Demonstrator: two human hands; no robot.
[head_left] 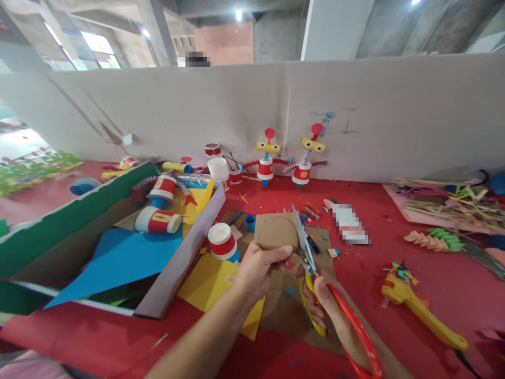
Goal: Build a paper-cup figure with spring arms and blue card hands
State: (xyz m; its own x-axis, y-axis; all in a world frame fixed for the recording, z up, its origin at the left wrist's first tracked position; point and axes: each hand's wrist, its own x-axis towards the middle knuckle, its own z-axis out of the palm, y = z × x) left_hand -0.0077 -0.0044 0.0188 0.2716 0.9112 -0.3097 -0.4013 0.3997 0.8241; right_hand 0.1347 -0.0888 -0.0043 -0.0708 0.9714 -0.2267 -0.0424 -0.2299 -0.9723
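Observation:
My left hand (260, 268) pinches the lower edge of a piece of brown cardboard (276, 230), which has a rounded outline drawn on it. Large scissors with red handles (357, 321) are in my right hand (321, 297), their blades parted beside the cardboard's right edge. Below those blades, a yellow-handled tool (311, 310) lies against the fingers of my right hand. A red and white paper cup (222, 241) stands left of the cardboard, near yellow paper (209, 281).
An open box (181, 258) with coloured paper and cup figures fills the left. Two cup figures (266, 166) (303, 171) stand by the white partition (355, 116). A yellow glue gun (422, 310) lies right, below straw-like strips (465, 208).

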